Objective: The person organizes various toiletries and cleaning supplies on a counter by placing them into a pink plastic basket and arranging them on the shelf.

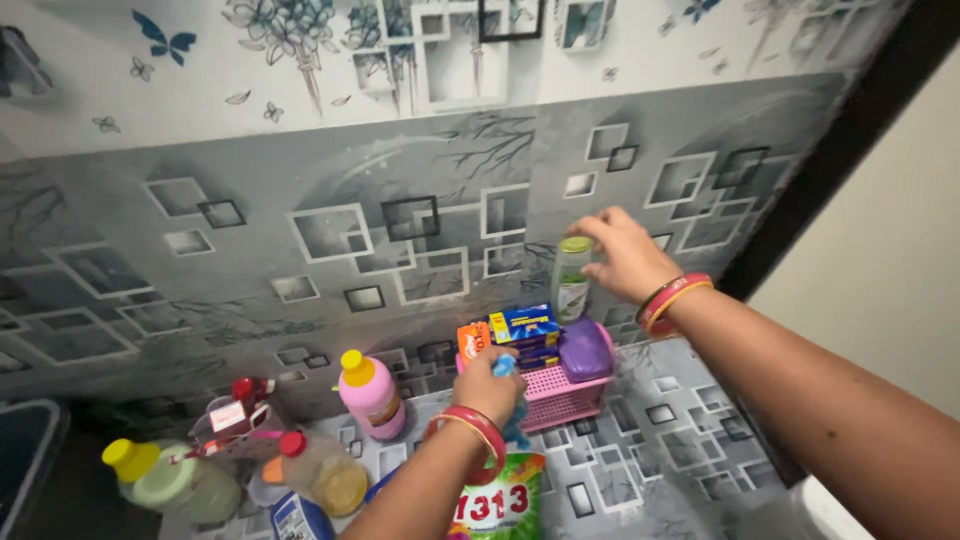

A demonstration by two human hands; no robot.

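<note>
Detergent packet [500,500]: green and red, nearest the camera at the bottom edge, lying under the left forearm; partly cut off.
Blue-capped container [300,520]: bottom edge, left of the packet; only its top shows.
Bottles at left: a pale green one with yellow cap [175,482]; a clear one with amber liquid and red cap [322,470]; a pink one with yellow cap [372,395]; a red-topped spray bottle [238,408] behind them.
Left hand [490,385]: fingers curled shut around a small blue object [505,366]; what the object is cannot be told; held just in front of the pink basket.
Pink basket [560,395]: perforated plastic, on the patterned counter [650,450] against the wall; holds blue boxes [525,325], an orange packet [472,340] and a purple pouch [585,350].
Right hand [625,255]: fingers pinching the green cap of a slim clear bottle [571,285]; the bottle stands upright at the basket's back, beside the pouch.
</note>
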